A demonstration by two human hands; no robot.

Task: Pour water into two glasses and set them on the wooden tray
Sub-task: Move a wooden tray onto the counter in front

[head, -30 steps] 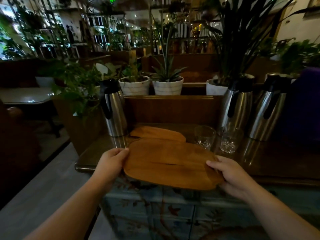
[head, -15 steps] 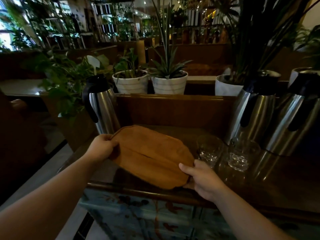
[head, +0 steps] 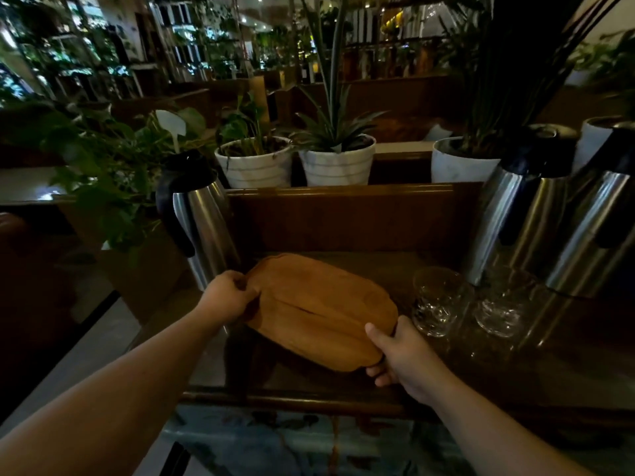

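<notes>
An oval wooden tray [head: 319, 307] lies at a slant on the dark wooden counter [head: 498, 372]. My left hand [head: 228, 297] grips its far-left end and my right hand [head: 395, 352] grips its near-right end, thumb on top. Two clear empty glasses stand to the right of the tray: one glass [head: 436, 300] close to my right hand, the other glass [head: 503, 304] further right. A steel jug with a black handle [head: 199, 221] stands just behind my left hand. Two more steel jugs, one [head: 515, 214] and another [head: 598, 231], stand at the back right behind the glasses.
A wooden back panel [head: 343, 218] closes the counter's rear, with white plant pots [head: 257, 163] [head: 338, 163] [head: 460, 163] on the ledge above it. Leafy plants [head: 113, 159] crowd the left side. The counter's front edge [head: 292, 403] runs above a painted cabinet.
The tray has been carried from the counter's front edge inward and turned to a slant, covering the second board seen earlier. My view has come closer and lower.
</notes>
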